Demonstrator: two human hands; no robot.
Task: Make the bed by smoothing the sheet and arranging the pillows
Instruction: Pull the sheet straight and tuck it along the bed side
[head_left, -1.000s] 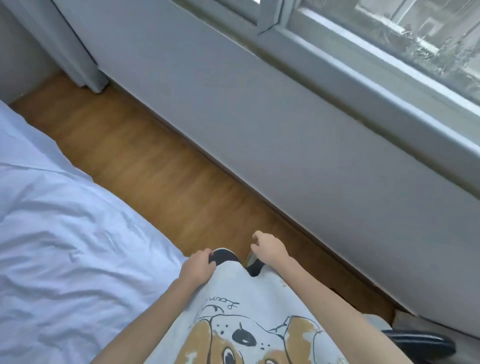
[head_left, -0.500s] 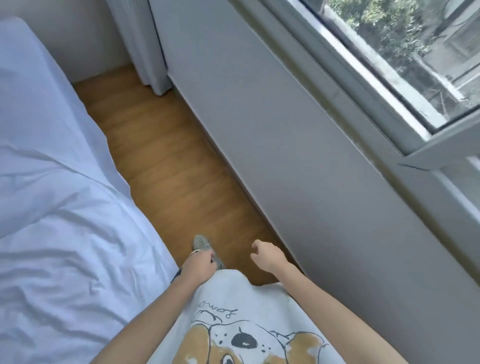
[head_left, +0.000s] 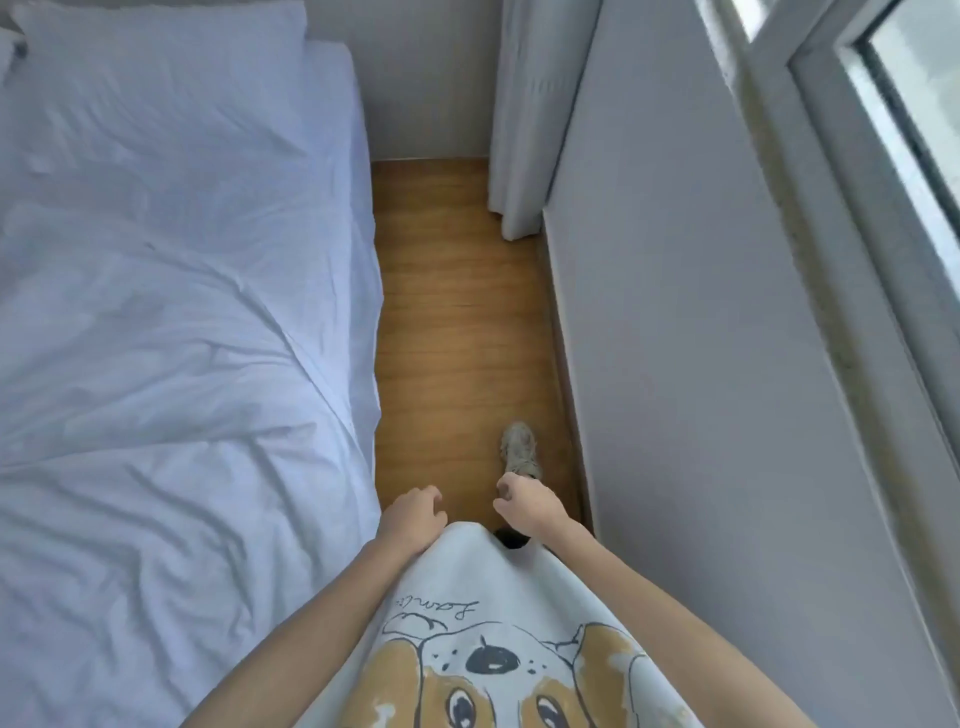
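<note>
Left hand (head_left: 413, 517): fingers loosely curled, holding nothing, just beside the bed's near edge.
Right hand (head_left: 524, 506): fingers loosely curled, likewise empty, apart from the left hand and over the floor (head_left: 457, 312).
Sheet (head_left: 171, 338): left of both hands, spread over the bed, heavily creased throughout; smoothing judged not done.
Pillow (head_left: 156, 57): far ahead and left of the fingers, lying flat at the head of the bed; a second pillow's corner may show at the frame's left edge, cannot tell.
Foot (head_left: 519, 449): just ahead of the right hand.
Curtain (head_left: 524, 119): far ahead, against the wall.
Progress: early; neither hand touches bedding.
</note>
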